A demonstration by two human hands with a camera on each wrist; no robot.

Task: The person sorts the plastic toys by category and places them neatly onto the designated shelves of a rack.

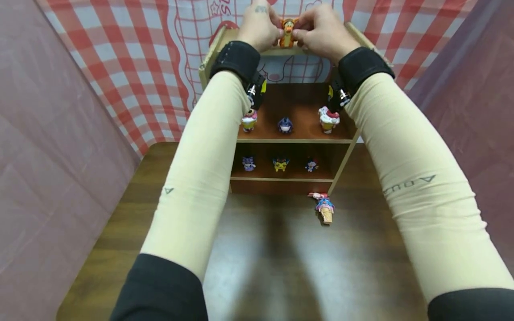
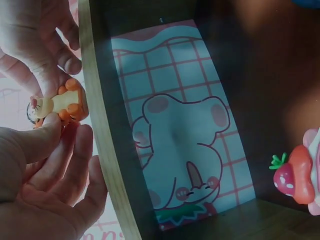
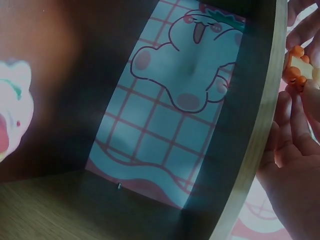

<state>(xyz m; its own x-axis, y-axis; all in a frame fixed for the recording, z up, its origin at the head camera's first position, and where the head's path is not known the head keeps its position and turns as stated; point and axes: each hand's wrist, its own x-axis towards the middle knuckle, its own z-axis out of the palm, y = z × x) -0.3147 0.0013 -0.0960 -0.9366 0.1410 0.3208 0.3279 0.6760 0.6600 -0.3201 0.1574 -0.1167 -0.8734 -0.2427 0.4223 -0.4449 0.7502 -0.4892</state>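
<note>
Cream sleeves (image 1: 192,178) stretch over the bench (image 1: 273,267), where an ice-cream-cone figure (image 1: 326,214) lies near the front right corner of the shelf unit (image 1: 289,141). Behind the unit's front edge, the lower tier carries a purple figure (image 1: 249,164), a yellow figure (image 1: 280,164) and a red-and-blue figure (image 1: 311,165); the tier above carries a cup figure (image 1: 249,124) at left, a dark blue figure (image 1: 285,125) and a white-topped figure (image 1: 329,118) at right. Farther up, by the middle of the top board's (image 1: 281,52) front edge, your left hand (image 1: 261,26) and right hand (image 1: 325,31) pinch an orange tiger figure (image 1: 287,33) from either side, head up, before a checked curtain (image 1: 128,67).

Standing it there looks like the step in hand: you would do well to set its base flat, back from the edge, and ease both sets of fingers off evenly, since a lopsided release could tip it.

Your left wrist view shows a strawberry-topped figure (image 2: 295,172), probably the cup figure whose top is partly covered in the head view. Your right wrist view loses the tiger's head at the frame's edge; only the head view shows the bench and lower tier. Whether the tiger's base touches the board, you cannot tell.
</note>
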